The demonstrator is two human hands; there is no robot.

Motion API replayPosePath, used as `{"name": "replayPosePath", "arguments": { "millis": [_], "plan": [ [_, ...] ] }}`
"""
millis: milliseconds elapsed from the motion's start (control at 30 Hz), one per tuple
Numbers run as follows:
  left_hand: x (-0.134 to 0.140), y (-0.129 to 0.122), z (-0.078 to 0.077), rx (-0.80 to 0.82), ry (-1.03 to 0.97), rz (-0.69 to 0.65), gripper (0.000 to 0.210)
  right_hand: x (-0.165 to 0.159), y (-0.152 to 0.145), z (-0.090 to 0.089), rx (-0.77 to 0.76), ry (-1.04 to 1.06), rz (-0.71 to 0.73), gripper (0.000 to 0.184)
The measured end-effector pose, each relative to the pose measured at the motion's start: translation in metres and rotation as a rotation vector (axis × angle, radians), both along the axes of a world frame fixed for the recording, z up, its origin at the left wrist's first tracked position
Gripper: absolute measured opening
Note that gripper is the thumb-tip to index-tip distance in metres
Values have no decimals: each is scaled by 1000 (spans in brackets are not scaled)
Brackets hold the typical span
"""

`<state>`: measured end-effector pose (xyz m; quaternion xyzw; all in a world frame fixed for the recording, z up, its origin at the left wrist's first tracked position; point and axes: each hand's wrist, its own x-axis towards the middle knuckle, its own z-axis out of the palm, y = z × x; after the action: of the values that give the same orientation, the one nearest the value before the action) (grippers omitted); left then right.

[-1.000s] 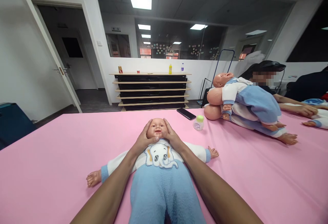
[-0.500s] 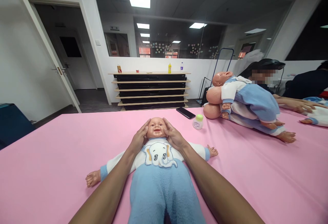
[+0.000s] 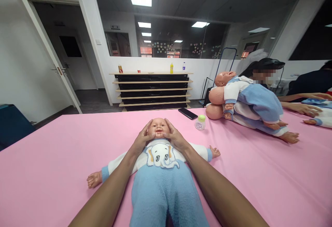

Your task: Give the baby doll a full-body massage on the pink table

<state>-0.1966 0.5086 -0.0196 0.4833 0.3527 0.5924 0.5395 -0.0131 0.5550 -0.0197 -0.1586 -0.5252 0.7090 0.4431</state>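
Note:
A baby doll (image 3: 162,182) in a white top with an elephant patch and light-blue trousers lies on its back, arms spread. My left hand (image 3: 141,140) cups one side of its head, fingers along the temple and thumb on the cheek near the mouth. On the opposite side my right hand (image 3: 178,139) holds the head in the same way, its thumb by the corner of the mouth. Both palms rest low beside the jaw. The doll's face shows between my hands; the back of its head is hidden.
The doll lies on a pink-covered table (image 3: 64,144). Beyond my right hand are a black phone (image 3: 187,114) and a small jar with a green lid (image 3: 200,123). Stacked dolls (image 3: 254,99) lie at right, near another person's hands (image 3: 308,109).
My thumbs have shifted on the doll's face, the left one now showing on the lower cheek beside the mouth. My fingers stay along its temples. The other person's hands at right have moved.

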Motion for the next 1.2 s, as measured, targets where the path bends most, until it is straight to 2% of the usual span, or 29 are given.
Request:
{"name": "replayPosePath", "arguments": {
  "millis": [100, 267, 400, 467, 700, 900, 967, 1067, 1133, 1200],
  "plan": [
    [0, 2, -2, -51, -91, -30, 88, -1, 1, 1, -62, 94, 54, 88],
    [1, 4, -4, -33, -43, 47, 80, -5, 4, -3, -49, 84, -30, 75],
    [0, 1, -1, 53, 140, 80, 100, -4, 2, -5, 132, -120, -150, 98],
    [0, -1, 0, 61, 163, 76, 105, -2, 1, -4, 173, -176, -183, 105],
    [-1, 1, -1, -38, -70, -8, 91, 1, -5, 6, -49, 52, 37, 96],
    [-1, 6, -5, -64, -132, 64, 70, -1, -1, 4, -68, 78, 19, 80],
    [-1, 5, -5, -31, -67, 61, 79, -2, 0, 1, -20, 20, -33, 86],
    [-1, 2, -3, 33, 84, 50, 102, -2, 0, -2, 107, -122, -124, 107],
    [-1, 1, -2, 51, 119, 53, 105, -2, 0, -3, 134, -149, -155, 110],
    [-1, -1, -1, 40, 97, 45, 101, -1, -1, -2, 84, -107, -126, 107]
  ]
}}
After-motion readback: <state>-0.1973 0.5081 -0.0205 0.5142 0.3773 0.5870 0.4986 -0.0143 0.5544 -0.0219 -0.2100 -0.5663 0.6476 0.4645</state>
